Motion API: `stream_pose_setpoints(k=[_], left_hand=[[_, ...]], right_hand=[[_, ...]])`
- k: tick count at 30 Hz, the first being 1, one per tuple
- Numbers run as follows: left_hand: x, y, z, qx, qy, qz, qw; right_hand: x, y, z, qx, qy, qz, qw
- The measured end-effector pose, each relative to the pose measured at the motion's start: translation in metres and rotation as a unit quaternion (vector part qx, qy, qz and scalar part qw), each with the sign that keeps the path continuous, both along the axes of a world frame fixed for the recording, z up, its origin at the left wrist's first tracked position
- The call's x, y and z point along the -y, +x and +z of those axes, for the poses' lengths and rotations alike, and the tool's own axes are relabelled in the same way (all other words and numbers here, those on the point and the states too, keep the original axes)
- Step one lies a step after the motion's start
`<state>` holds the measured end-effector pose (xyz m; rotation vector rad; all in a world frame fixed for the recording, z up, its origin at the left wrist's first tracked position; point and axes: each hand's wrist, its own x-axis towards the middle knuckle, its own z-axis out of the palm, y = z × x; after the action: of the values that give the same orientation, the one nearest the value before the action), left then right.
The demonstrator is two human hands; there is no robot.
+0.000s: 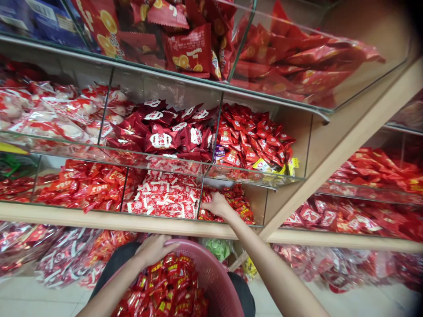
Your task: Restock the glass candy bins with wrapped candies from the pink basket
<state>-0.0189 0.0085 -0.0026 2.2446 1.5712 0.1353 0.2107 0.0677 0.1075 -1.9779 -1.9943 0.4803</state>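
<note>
A pink plastic basket [222,278] stands between the knees, holding a heap of red wrapped candies [172,281]. My left hand [155,250] is closed over the basket's far left rim, thumb lying along the inner edge. Farther forward, my right hand [216,205] reaches into the lowest right compartment of the shelf. It rests at the left side of that compartment, touching red and yellow wrapped candies [243,210]. Its thumb is spread away from the fingers, whose tips are partly hidden, and nothing shows in its grasp.
Glass dividers [200,198] split the tiers. Left of my right hand lie red-and-white candies [165,193]; above are dark red packets [161,138] and small red packets [251,138]. A slanted wooden post [333,163] stands right. Bagged sweets [66,253] lie below the shelf.
</note>
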Motion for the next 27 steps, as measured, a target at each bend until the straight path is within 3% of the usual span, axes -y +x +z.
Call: stream_pose_setpoints(k=[7, 12, 15, 19, 23, 27], left_hand=[[0.001, 0.001, 0.004, -0.004, -0.007, 0.005, 1.0], [0.001, 0.0, 0.004, -0.003, -0.008, -0.002, 1.0], [0.001, 0.001, 0.005, -0.012, -0.006, 0.001, 1.0], [0.001, 0.001, 0.005, -0.016, -0.009, 0.0, 1.0], [0.0, 0.002, 0.004, -0.015, -0.019, 0.009, 1.0], [0.0, 0.006, 0.006, -0.012, -0.033, 0.019, 0.999]], right_hand=[[-0.001, 0.001, -0.006, -0.025, 0.025, -0.012, 0.999], [0.001, 0.015, 0.001, -0.162, 0.118, 0.026, 0.979], [0.008, 0.025, 0.013, -0.227, 0.135, 0.032, 0.964], [0.032, 0.039, 0.03, -0.257, 0.12, 0.033, 0.958], [0.072, 0.043, 0.041, -0.235, 0.063, 0.094, 0.965], [0.109, 0.028, 0.025, -0.167, -0.021, 0.214, 0.962]])
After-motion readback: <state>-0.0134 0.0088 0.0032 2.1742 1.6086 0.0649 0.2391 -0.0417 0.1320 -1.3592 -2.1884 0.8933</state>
